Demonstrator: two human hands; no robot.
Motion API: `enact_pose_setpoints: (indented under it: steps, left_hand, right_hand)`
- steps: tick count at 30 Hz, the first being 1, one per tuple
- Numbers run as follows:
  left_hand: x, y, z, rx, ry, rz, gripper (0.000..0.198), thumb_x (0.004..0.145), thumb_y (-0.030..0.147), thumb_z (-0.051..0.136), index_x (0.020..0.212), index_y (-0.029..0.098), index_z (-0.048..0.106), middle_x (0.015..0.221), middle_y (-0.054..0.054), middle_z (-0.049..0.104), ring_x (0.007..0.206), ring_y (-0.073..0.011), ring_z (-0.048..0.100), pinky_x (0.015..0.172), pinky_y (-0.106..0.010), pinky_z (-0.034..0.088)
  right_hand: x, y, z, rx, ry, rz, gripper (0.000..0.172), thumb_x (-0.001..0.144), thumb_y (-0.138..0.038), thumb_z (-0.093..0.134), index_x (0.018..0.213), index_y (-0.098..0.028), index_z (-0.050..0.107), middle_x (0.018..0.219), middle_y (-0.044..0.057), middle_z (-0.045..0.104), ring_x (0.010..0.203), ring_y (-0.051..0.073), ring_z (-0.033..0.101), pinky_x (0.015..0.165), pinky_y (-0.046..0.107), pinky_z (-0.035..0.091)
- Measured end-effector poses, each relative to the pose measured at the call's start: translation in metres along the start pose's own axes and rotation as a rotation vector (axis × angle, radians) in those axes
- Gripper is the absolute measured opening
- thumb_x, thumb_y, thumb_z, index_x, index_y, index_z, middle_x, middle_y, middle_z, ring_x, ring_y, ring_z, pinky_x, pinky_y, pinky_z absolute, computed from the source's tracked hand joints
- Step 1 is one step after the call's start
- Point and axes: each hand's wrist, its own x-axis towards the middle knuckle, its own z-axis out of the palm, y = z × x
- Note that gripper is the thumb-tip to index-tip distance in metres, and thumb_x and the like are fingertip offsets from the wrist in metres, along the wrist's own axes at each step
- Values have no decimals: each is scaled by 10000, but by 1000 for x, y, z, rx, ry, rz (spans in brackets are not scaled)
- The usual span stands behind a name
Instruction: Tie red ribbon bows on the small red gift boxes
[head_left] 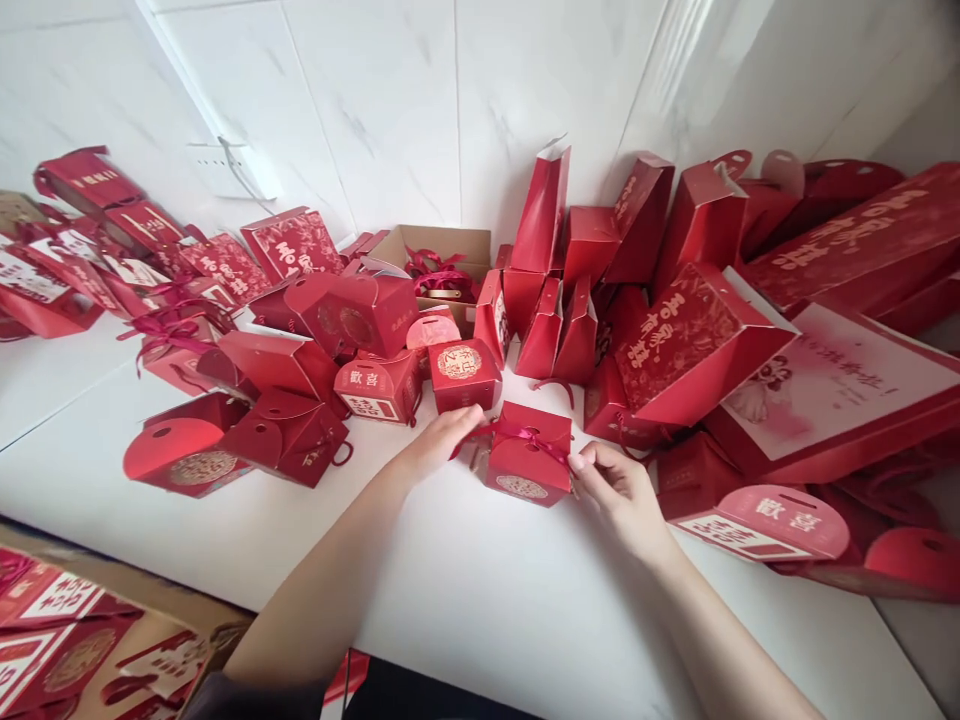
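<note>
A small red gift box (pixel 523 463) with a pale round emblem on its front stands on the white table, before me. A dark pink ribbon (pixel 531 434) crosses its top and is knotted or looped at the middle. On the box's left side, my left hand (pixel 446 440) is closed on one end of the ribbon, its fingertips partly hidden. At the right edge, my right hand (pixel 616 492) pinches the ribbon's other end between thumb and finger. Just behind stands another red box with a gold emblem (pixel 459 373), close to my left fingertips.
Red gift boxes (pixel 285 435) crowd the left side, and taller red boxes (pixel 675 340) are piled at the right. An open cardboard box (pixel 461 245) with ribbons stands by the tiled wall (pixel 397 100). At lower left, a carton (pixel 169 610) holds more red boxes.
</note>
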Motion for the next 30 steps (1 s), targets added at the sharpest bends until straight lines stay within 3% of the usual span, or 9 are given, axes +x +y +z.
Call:
enact_pose_setpoints:
  steps: [4, 8, 14, 17, 19, 20, 24, 27, 30]
  left_hand:
    - [-7, 6, 23, 51, -39, 0, 438, 845, 564, 590, 735, 141, 558, 626, 9, 522, 550, -95, 454, 519, -227, 310]
    - [-9, 11, 28, 79, 29, -58, 459, 864, 560, 560, 665, 147, 517, 564, 33, 424, 456, -57, 332, 426, -231, 176]
    - [-13, 20, 27, 200, 27, -42, 470, 784, 498, 682, 580, 166, 420, 538, 63, 335, 432, -45, 295, 398, -211, 217]
    - [-17, 23, 26, 190, -52, -29, 472, 787, 466, 686, 568, 171, 389, 549, 52, 398, 461, -62, 393, 427, -208, 318]
    - [-18, 24, 25, 210, -122, -34, 455, 812, 443, 664, 565, 167, 399, 525, 44, 446, 462, -60, 418, 447, -201, 335]
    - [-18, 24, 24, 225, -146, -49, 441, 822, 434, 654, 570, 165, 411, 512, 41, 470, 451, -59, 429, 445, -195, 340]
    - [-20, 28, 25, 234, -137, -96, 386, 834, 401, 642, 595, 167, 449, 525, 15, 577, 456, -92, 548, 461, -206, 458]
    - [-28, 39, 30, 304, -38, -71, 367, 840, 372, 641, 597, 164, 462, 542, 2, 615, 490, -117, 615, 480, -208, 501]
    - [-43, 52, 37, 370, 72, -80, 390, 866, 380, 606, 583, 161, 449, 502, 11, 598, 408, -118, 609, 404, -181, 446]
  right_hand:
    - [1, -3, 0, 43, -14, -18, 369, 914, -456, 568, 677, -197, 452, 638, -31, 398, 609, 125, 356, 582, 266, 290]
    - [1, -7, -2, 86, -80, -14, 415, 930, -493, 514, 652, -202, 413, 632, -34, 366, 571, 116, 325, 547, 265, 276]
    - [-1, -19, -2, -89, -58, -12, 348, 899, -469, 580, 687, -201, 511, 668, -11, 474, 628, 141, 442, 598, 275, 352]
    - [0, -20, -3, -152, 40, -138, 293, 897, -418, 602, 705, -206, 536, 939, 71, 596, 996, 232, 564, 812, 331, 435]
    - [3, -18, -4, -159, 61, -193, 275, 901, -390, 604, 707, -208, 535, 1145, 110, 593, 1262, 279, 459, 962, 390, 400]
    - [4, -17, -4, -144, 51, -192, 274, 909, -385, 594, 710, -209, 528, 1193, 113, 588, 1291, 282, 445, 981, 403, 393]
    - [6, -14, -4, -99, 51, -177, 253, 932, -357, 568, 733, -211, 513, 993, 65, 628, 941, 205, 603, 836, 344, 440]
    - [4, -16, -1, -139, 81, -218, 235, 932, -322, 577, 736, -210, 508, 802, 16, 585, 762, 162, 551, 742, 307, 421]
    - [1, -20, 4, -185, 97, -245, 220, 929, -300, 581, 744, -207, 508, 793, 13, 576, 727, 149, 524, 695, 291, 410]
